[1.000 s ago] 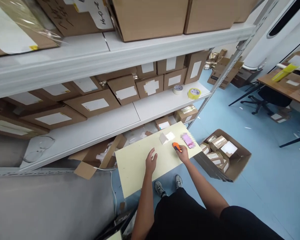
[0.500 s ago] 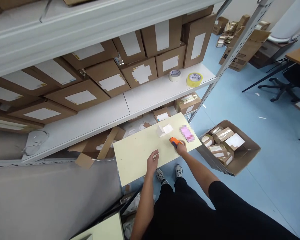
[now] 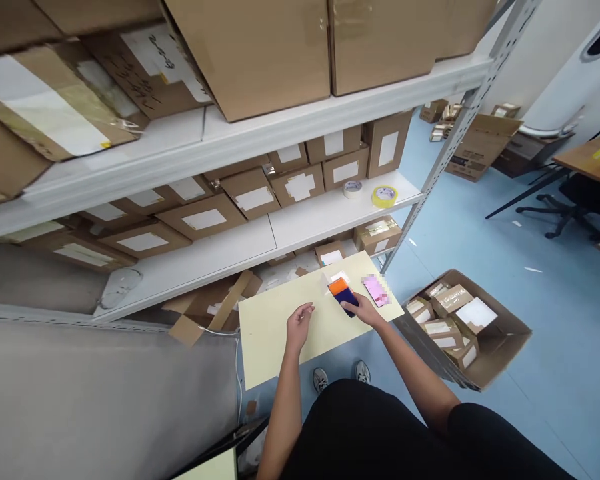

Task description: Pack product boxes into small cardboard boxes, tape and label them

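My right hand (image 3: 363,310) grips an orange and dark blue handheld barcode scanner (image 3: 341,293) above the pale yellow board (image 3: 270,327). The scanner's orange end points away from me, and part of its body is hidden by my fingers. My left hand (image 3: 299,327) hovers over the board's near side, fingers loosely bent and apart, holding nothing. Just beyond the scanner lies a folded white paper slip (image 3: 339,275), partly covered by it. To the right of the scanner, a pink phone-like object (image 3: 377,291) rests on the board, its surface blurred out.
Metal shelving (image 3: 325,230) with labelled cardboard boxes stands ahead. A white tape roll (image 3: 353,189) and a yellow tape roll (image 3: 385,196) sit on its middle shelf. At right, an open carton (image 3: 505,340) of small parcels stands on the blue floor. An opened box (image 3: 233,293) lies below left.
My view has tilted up, showing more of the upper shelf. The scanner has been raised and turned, so its dark blue body now shows and it covers part of the paper slip. My left hand stays empty.
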### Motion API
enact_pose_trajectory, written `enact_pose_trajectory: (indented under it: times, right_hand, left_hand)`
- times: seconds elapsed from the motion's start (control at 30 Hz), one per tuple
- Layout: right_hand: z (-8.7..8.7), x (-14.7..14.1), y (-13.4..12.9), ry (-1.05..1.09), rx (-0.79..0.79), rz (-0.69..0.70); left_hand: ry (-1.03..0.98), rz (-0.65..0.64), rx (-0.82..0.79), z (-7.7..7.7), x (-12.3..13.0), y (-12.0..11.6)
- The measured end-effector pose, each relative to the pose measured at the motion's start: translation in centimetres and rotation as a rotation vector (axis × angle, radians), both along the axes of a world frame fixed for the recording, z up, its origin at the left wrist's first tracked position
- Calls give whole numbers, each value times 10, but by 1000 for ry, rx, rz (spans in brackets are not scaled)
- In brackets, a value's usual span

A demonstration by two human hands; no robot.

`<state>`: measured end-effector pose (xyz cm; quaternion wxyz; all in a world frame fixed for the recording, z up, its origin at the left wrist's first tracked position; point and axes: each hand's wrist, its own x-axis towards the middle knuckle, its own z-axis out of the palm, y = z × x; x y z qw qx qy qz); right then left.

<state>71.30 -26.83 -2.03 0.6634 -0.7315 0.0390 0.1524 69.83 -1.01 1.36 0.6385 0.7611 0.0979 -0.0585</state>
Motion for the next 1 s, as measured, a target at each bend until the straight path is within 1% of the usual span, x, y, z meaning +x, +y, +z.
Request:
enact_pose_trajectory:
  times: [0.07,0.13,0.23,0.3,0.4,0.47,0.57,0.67,0.77,0.83,1.0]
  right_hand:
    - [26,-5,10,-87,-3,5]
    - [46,-9,22,-174,28,27]
    - [67,-10,40,-244,39,82]
    - [78,-10,52,-270,31,113]
    - [95,-9,69,-309,37,129]
    - [107,-9,81,-339,26,138]
    - [122,-10,98,-433,-51,158]
    - [131,-11,113,-518,-160,169]
    - [133,-13,122,-548,-242,175]
    - [132,-14,124,-562,-264,176]
    - [128,-6,120,-561,-289,205]
  left_hand:
    - [-37,-10,-16,26,6,6]
    - [-75,-27,-27,53,11,13]
    - [-143,-62,-23,94,17,25]
    - [-194,-116,2,119,19,35]
    - [-278,-237,76,149,19,51]
    - [-318,-327,122,163,18,63]
    - [-336,-445,146,174,16,79]
    - [-328,-501,114,177,14,94]
    - [-312,-473,90,175,14,105]
    - [-294,-431,91,172,14,109]
    - [-236,-292,66,160,19,103]
